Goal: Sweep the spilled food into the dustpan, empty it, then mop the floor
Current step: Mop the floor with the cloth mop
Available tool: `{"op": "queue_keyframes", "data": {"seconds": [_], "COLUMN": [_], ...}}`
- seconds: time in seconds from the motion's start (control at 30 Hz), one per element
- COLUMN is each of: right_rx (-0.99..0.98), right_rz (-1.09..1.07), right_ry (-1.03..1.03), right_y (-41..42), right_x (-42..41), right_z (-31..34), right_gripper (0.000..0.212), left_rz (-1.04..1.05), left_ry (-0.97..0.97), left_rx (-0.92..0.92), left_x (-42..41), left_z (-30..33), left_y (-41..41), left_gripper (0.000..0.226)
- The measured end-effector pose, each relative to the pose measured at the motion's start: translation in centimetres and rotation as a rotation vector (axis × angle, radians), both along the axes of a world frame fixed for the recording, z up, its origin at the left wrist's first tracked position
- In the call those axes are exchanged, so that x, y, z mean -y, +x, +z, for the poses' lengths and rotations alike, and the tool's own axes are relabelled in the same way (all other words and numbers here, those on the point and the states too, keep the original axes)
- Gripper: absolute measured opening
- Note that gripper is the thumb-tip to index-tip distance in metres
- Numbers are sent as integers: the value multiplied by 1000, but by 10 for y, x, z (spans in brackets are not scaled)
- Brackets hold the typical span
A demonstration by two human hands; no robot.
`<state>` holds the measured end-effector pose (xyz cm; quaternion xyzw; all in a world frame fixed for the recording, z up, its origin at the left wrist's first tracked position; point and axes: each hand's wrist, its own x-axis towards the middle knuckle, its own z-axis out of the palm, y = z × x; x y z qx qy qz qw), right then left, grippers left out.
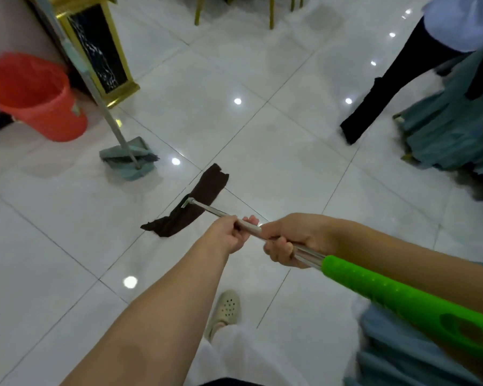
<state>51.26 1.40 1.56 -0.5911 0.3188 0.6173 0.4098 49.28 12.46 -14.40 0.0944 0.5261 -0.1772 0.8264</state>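
The mop (195, 203) lies with its dark, limp cloth flat on the floor (276, 151) at the frame's centre, and it looks light. Both grips are clamped on the stiff metal pole: left hand (229, 232) lower, right hand (287, 240) just before the green handle (388, 293), a good hold for pushing on these slippery-looking tiles.

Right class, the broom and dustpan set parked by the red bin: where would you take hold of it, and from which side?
Grip the broom's pale handle, well above the head. It is the only slim, graspable part, and it leans up and away towards the gold-framed stand. Come in from the open floor on its right, since the red bin crowds its left. The dustpan lies low on the tiles.
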Motion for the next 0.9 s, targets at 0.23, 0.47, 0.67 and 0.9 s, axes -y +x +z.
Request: {"op": "queue_keyframes", "data": {"seconds": [0.23, 0.47, 0.67, 0.9], "right_rx": [-4, -54, -88, -92], "right_rz": [146, 335, 459, 568], "right_ry": [30, 18, 41, 68], "right_y": [6, -4, -33, -80], "right_x": [-34, -74, -139, -229], "right_z": [-6, -6, -13, -26], "right_gripper": [16, 9, 10, 11], "left_rz": [191, 330, 475, 608], "left_ry": [-59, -6, 15, 38], "left_rx": [-14, 6, -15, -17], "left_x": [-33, -69, -126, -206], "left_z": [0, 13, 17, 18], "left_y": [-15, -53, -105, -161], "left_gripper": [33, 28, 29, 34]}}
